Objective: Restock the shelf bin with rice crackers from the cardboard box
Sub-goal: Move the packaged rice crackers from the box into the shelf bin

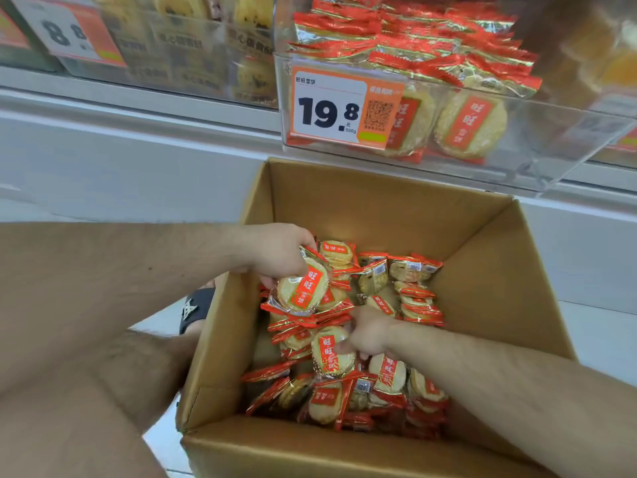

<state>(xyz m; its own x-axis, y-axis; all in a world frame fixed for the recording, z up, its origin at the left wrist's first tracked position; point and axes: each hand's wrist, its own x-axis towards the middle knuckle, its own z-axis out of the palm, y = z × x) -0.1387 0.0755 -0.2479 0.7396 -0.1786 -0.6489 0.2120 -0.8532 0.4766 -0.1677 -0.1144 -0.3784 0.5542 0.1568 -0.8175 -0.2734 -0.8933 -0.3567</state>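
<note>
My left hand (275,251) grasps a stack of cracker packets (300,288) over the cardboard box (389,208), toward nine o'clock. My right hand (367,334) pinches another packet (331,351) near the box's middle. The bin (517,146) sits at twelve o'clock, piled high.

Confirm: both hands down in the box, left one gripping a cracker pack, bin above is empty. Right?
Not quite: the bin is not empty. The head view shows it piled with packs behind the 19.8 tag. The rest holds: left hand grips a cracker pack, right hand is down in the box.
</note>
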